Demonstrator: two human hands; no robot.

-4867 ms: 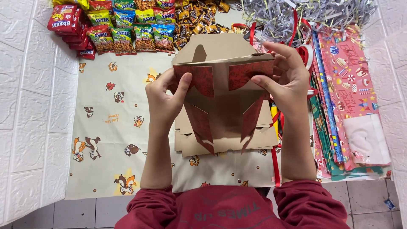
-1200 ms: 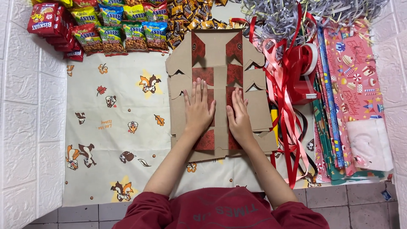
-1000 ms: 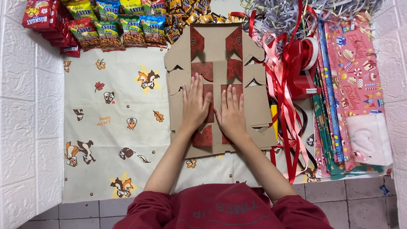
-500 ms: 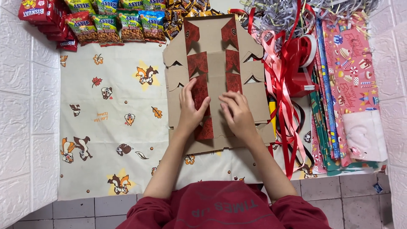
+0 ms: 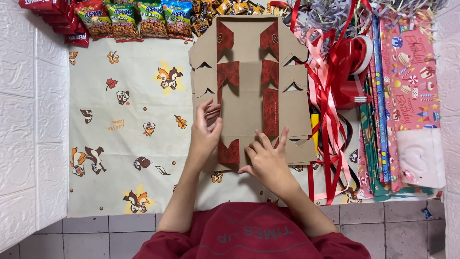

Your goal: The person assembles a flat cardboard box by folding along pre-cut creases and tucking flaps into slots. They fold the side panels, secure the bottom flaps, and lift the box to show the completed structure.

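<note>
We see a flattened brown cardboard box blank [image 5: 249, 86] with dark red patterned panels lying flat on the tabletop [image 5: 120, 158], which is covered by a cream cloth printed with cartoon chipmunks. Our left hand [image 5: 205, 136] rests on the blank's lower left part, fingers loosely curled over the cardboard edge and gripping nothing that we can make out. Our right hand [image 5: 267, 160] lies on the lower edge with its fingers spread wide, pressing the cardboard flat. Just right of the blank lies a tangle of red and pink ribbons [image 5: 330, 105] with a red ribbon spool [image 5: 357, 57]. Farther right lie rolls of patterned wrapping paper [image 5: 407, 86]. Snack packets [image 5: 124, 19] line the far edge of the tabletop.
</note>
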